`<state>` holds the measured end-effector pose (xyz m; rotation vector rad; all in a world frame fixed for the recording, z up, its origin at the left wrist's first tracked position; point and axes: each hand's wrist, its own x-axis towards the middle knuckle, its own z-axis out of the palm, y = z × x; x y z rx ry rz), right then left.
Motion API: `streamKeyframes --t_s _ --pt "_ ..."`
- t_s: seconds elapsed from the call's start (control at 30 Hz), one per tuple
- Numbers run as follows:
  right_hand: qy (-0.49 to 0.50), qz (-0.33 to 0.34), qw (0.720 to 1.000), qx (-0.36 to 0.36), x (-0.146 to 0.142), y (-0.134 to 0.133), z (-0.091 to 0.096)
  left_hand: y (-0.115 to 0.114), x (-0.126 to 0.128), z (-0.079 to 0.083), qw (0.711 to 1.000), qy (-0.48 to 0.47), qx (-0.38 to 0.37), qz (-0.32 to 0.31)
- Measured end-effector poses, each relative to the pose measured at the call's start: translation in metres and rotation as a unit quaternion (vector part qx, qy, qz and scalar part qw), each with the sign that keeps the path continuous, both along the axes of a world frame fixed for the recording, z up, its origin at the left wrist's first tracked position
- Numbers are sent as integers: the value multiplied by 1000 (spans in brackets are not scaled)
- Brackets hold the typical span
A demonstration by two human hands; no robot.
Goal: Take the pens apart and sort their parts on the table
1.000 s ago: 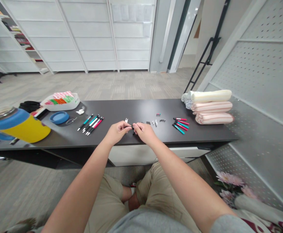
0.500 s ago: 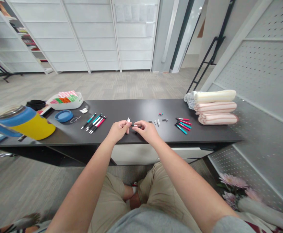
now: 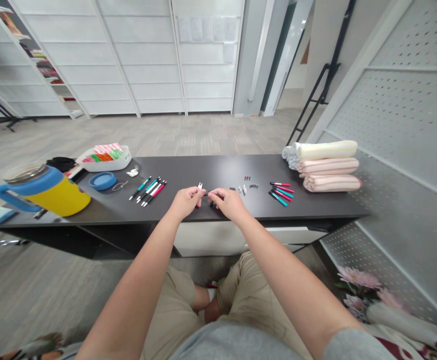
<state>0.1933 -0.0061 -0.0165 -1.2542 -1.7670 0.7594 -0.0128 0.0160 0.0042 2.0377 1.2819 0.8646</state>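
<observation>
Near the front edge of the dark tabletop, my left hand (image 3: 185, 202) is closed in a pinch on a pen part (image 3: 200, 185) with a whitish-silver end poking up. My right hand (image 3: 229, 201) faces it, fingertips pinched on a small black pen part (image 3: 206, 194) in the gap between the hands. Whether the two parts touch is too small to tell. Right of my right hand lie silver pen pieces (image 3: 244, 189), small dark pieces (image 3: 254, 186) and small red and green pieces (image 3: 247, 178). Farther right is a bunch of coloured pen barrels (image 3: 282, 192). Several whole pens (image 3: 148, 191) lie to the left.
On the left stand a yellow-and-blue jug (image 3: 60, 192), its blue lid (image 3: 102, 181) and a white basket (image 3: 122, 161) of coloured packets. Rolled towels (image 3: 329, 165) are stacked at the right end, beside a perforated panel (image 3: 409, 125).
The camera view has shifted slightly. My hands remain close together; the black part between them shows less than before, and my right fingertips sit nearer the left ones.
</observation>
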Motion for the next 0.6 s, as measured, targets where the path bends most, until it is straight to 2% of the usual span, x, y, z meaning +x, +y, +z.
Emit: streamKeyframes --t_s 0.17,0.37,0.6 --pt "42 -23 999 -6 -2 1 -4 -1 0 -1 1000 4 12 -4" --pt "23 -12 1000 7 -1 -2 -1 -2 -1 -1 1000 0 17 -9" --pt "96 -82 992 -2 3 -7 -7 0 -2 0 998 -62 -14 15"
